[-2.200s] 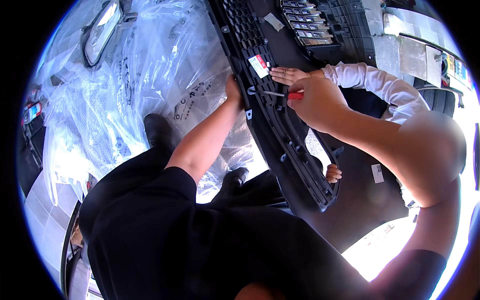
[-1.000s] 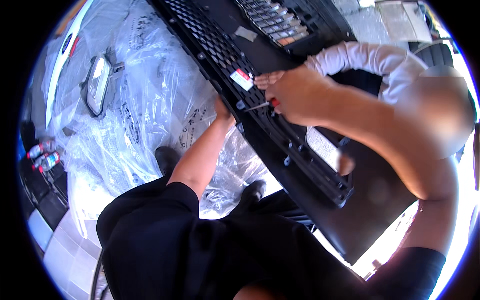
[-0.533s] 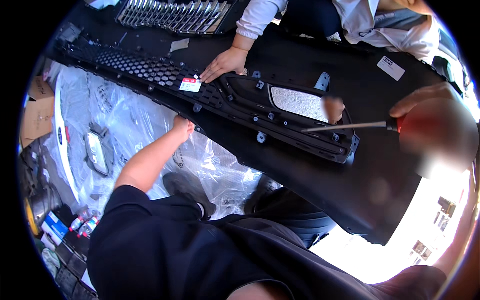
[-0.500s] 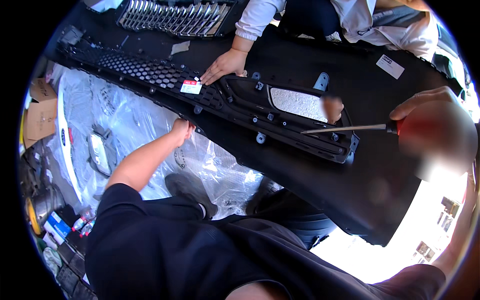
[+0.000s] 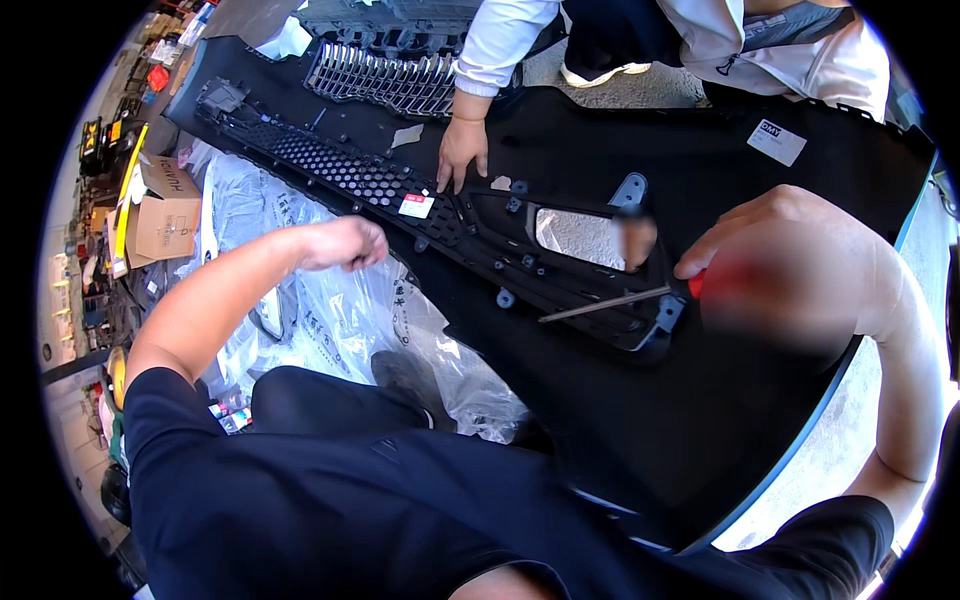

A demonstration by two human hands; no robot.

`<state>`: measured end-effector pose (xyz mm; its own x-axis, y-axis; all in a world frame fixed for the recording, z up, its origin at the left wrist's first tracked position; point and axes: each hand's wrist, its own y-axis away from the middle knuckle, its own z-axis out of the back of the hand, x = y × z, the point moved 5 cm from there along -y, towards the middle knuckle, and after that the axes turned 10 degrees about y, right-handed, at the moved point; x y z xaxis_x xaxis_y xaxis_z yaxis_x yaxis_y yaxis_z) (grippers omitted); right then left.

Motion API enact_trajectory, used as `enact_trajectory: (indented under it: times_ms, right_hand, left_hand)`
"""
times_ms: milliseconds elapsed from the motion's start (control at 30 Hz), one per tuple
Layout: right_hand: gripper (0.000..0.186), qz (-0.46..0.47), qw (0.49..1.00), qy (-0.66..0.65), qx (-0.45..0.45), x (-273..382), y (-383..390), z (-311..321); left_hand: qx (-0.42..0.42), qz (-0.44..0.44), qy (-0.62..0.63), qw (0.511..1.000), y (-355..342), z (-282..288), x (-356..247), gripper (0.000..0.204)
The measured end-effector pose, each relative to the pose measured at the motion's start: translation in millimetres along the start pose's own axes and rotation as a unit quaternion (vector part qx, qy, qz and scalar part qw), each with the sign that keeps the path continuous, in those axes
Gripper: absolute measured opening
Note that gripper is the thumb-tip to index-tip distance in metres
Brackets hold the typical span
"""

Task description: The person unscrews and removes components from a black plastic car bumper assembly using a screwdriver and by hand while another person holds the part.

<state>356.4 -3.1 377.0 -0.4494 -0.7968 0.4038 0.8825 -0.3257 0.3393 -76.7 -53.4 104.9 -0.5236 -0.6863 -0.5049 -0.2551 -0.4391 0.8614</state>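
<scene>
My right hand is closed round the red handle of a screwdriver; most of the handle is blurred out. The screwdriver's long metal shaft points left across the black lower grille trim, its tip over the trim's near side. My left hand hangs over the near edge of the big black car bumper, beside the honeycomb mesh. Its fingers are curled in, and whatever they may hold is hidden. A co-worker's hand rests fingers-down on the bumper just beyond the trim.
Across from me crouches a person in a white jacket. A chrome-slatted grille lies at the far side. Clear plastic wrap covers the floor at left, near a cardboard box. A white label sticks to the bumper.
My left hand has come up from the bumper's near edge. My right hand has moved left with the screwdriver, now at a steeper slant. The co-worker's hand has shifted off the mesh, and the view has shifted.
</scene>
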Motion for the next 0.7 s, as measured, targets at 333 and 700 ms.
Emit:
enact_trajectory:
  times_ms: [333,700]
  right_hand:
    - [0.030,0.002,0.996,-0.084,0.041,-40,1,-8]
    - [0.029,-0.181,0.975,-0.125,-0.010,-47,13,-7]
  left_hand:
    - [0.073,-0.035,0.198,0.977,-12,-67,-115,0.019]
    - [0.156,-0.150,0.306,0.927,-79,-93,-145,0.029]
